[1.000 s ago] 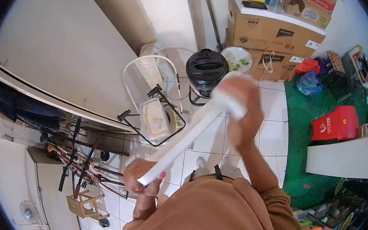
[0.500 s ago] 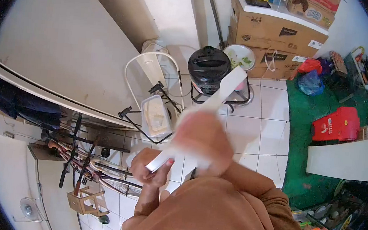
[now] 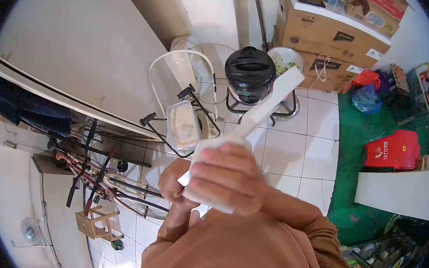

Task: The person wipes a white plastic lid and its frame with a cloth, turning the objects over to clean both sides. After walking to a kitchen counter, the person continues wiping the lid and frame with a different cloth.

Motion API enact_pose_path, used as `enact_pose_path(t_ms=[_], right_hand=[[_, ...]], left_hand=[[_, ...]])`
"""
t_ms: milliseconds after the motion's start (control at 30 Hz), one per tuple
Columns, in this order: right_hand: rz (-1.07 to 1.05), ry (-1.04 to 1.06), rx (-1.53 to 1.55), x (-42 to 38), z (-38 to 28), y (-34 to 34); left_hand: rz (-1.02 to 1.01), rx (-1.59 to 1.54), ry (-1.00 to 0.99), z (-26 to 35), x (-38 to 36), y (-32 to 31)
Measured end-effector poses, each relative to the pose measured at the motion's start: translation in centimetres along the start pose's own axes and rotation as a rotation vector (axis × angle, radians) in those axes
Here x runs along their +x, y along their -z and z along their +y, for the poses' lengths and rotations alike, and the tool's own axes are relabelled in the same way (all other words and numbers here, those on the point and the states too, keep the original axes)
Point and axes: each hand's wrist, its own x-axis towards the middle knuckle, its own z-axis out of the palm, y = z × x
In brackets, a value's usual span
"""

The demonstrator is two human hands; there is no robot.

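A long, flat white piece [image 3: 270,106] slants across the middle, its wide end up near the black lidded pot [image 3: 250,73]. Its lower end is gripped in my left hand [image 3: 173,180], fingers curled round it. My right hand [image 3: 231,179] is wrapped over the middle of the piece with a soft white cloth [image 3: 205,151] between palm and piece. The cloth's edges are slightly blurred.
An open white tub [image 3: 182,126] with pale contents sits on a white chair-like frame. Behind the pot are a bowl of greens [image 3: 284,58] and stacked cartons [image 3: 330,39]. Bicycles [image 3: 118,187] and a wooden stool [image 3: 97,223] stand left, a red bin [image 3: 392,149] right.
My right hand has shifted slightly down and is less blurred, showing its fingers and more of the cloth. The white piece's upper end has moved up and right. The view has shifted a little.
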Motion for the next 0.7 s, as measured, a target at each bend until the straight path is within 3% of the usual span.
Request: enact_pose_path(t_ms=[100,200,267,333,367,433,467,533,567,633,667,700], right_hand=[[-0.028,-0.002,-0.108,-0.1,4.4,1.9],[0.174,-0.313,-0.187,-1.1,9.7,4.3],[0.173,-0.381,-0.191,-1.6,10.3,5.3],[0.359,-0.751,0.064,-2.0,10.4,5.8],[0.359,-0.753,0.063,-2.3,10.8,6.1],[0.584,-0.944,0.437,-3.1,12.2,6.4],[0.582,-0.942,0.439,-3.5,12.5,6.6],[0.629,-1.066,0.827,-4.0,13.1,7.0],[0.629,-1.065,0.826,-3.7,12.8,7.1],[0.51,-1.045,1.021,-2.9,12.2,7.3],[0.511,-1.044,1.022,-3.1,12.4,7.3],[0.379,-0.975,0.968,-3.3,12.8,7.4]], left_hand=[[0.028,-0.099,0.177,1.1,-0.1,0.2],[0.004,-0.127,0.245,0.7,-1.0,1.1],[0.025,-0.129,0.188,0.3,-1.1,1.1],[0.034,-0.136,0.189,0.3,-1.1,1.3],[0.046,-0.144,0.194,0.4,-1.2,1.4],[0.121,-0.201,0.238,0.5,-1.6,1.1],[0.196,-0.258,0.279,0.4,-1.8,1.0],[0.224,-0.3,0.326,0.0,-2.3,1.1],[0.247,-0.342,0.376,0.0,-2.6,1.2],[0.262,-0.337,0.402,0.0,-2.8,1.3],[0.273,-0.33,0.432,0.0,-2.9,1.4],[0.272,-0.331,0.43,-0.1,-3.1,1.4]])
